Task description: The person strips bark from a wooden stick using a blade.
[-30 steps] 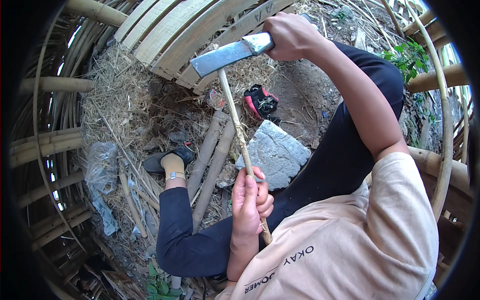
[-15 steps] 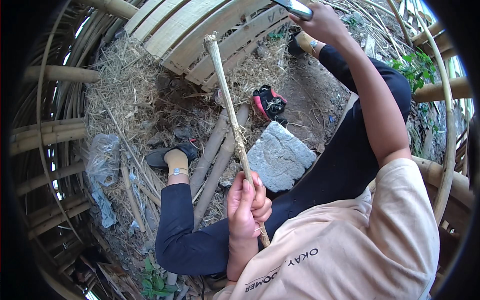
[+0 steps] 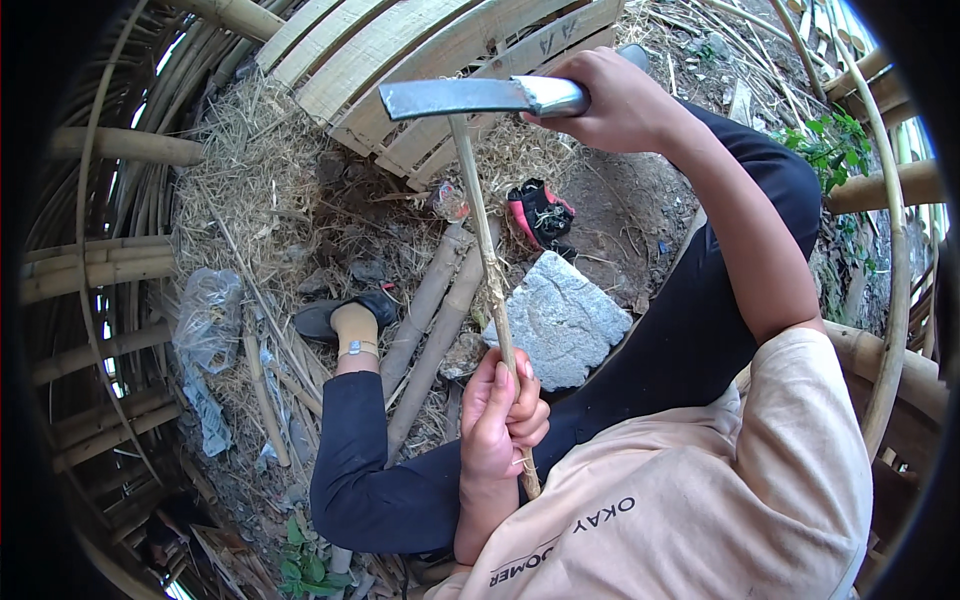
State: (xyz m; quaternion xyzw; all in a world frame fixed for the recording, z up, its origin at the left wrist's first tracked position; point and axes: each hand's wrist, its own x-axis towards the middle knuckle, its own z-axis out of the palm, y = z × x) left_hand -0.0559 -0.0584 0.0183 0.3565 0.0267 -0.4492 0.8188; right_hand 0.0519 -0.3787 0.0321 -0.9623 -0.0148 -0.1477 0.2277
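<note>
A long peeled stick (image 3: 478, 222) slants up from my lap, thicker and rougher below its middle. My left hand (image 3: 500, 415) is closed around its lower part, thumb along the near side. My right hand (image 3: 618, 100) grips the handle of a large knife (image 3: 455, 98), its broad metal blade pointing left. The blade crosses in front of the stick's upper end and hides the tip; whether they touch, I cannot tell. Behind the stick and beyond my left hand lies a rough grey stone block (image 3: 562, 320).
A slatted wooden pallet (image 3: 400, 60) leans at the far side. Two bamboo poles (image 3: 425, 310) lie between my legs, near a red and black glove-like item (image 3: 542, 212). Crumpled clear plastic (image 3: 208, 312) and dry straw (image 3: 250, 170) cover ground on the left. Bamboo walls surround me.
My right hand has brought the knife down and left, so its blade now crosses the top of the stick. The stick's upper end has shifted slightly right and down; my left hand keeps its grip.
</note>
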